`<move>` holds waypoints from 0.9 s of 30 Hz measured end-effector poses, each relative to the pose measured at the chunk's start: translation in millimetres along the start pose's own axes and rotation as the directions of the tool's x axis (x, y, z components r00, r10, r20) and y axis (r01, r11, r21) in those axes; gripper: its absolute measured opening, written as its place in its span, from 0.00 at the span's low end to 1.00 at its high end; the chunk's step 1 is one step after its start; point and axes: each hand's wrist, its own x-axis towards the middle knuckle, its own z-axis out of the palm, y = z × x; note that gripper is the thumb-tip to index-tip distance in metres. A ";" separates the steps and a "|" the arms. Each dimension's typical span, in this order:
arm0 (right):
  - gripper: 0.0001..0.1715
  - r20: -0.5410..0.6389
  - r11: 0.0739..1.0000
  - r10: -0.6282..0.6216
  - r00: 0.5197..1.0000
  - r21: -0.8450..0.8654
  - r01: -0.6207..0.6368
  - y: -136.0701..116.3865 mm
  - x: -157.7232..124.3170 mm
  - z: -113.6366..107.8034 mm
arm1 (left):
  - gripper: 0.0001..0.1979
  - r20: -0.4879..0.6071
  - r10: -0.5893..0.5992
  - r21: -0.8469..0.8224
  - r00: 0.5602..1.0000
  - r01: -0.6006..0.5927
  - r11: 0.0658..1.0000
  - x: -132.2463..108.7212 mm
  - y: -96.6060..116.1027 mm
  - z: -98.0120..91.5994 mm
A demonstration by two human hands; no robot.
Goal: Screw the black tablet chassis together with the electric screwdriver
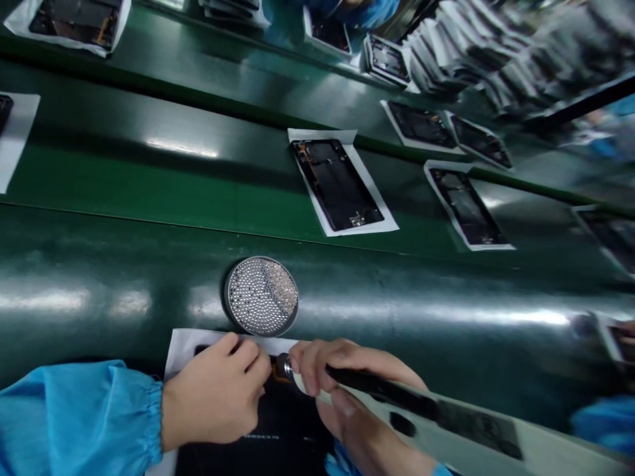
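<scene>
- Head view: a green conveyor belt (99, 264) runs across the frame and carries dark phone housings (337, 185), each on a white paper sheet (342, 225). A blurred stack of similar items (496, 53) lies at upper right.
- Nearby: a co-worker's blue sleeve (600, 423) shows at the right edge, well apart from the person's hands.
- Workpiece: a black phone housing (258, 430) lies on its own white sheet (198, 347) at the bottom of the frame, partly covered by both hands.
- Left hand (215, 390): the blue cuff (74, 416) is gathered at the wrist. The grip is curled down on the housing's upper edge; any pinched item cannot be seen.
- Right hand (360, 403): the grip is pressed closed, pinching a black screwdriver (381, 390).
- Obstruction: both hands hide the screwdriver tip and the work point.
- Risk: a slipping tip could scratch the housing or damage the orange flex part (274, 370) beside it.
- Risk: a round metal dish of tiny screws (261, 295) sits just beyond the sheet. A knock from either hand could scatter them across the belt.
</scene>
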 end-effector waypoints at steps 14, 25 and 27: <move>0.09 -0.339 0.993 -0.076 0.938 0.056 0.101 18.6 45.3 -32.1 | 0.12 -0.040 0.045 0.022 0.998 -0.045 0.999 16.4 3.3 2.0; 0.11 -0.323 0.993 -0.073 0.944 0.060 0.097 15.6 42.5 -38.2 | 0.14 -0.015 -0.042 0.012 0.999 0.042 0.999 22.6 11.1 3.7; 0.10 -0.319 0.992 -0.091 0.943 0.050 0.113 17.0 42.7 -43.5 | 0.14 -0.019 -0.038 0.014 0.999 0.038 0.999 26.8 13.0 6.4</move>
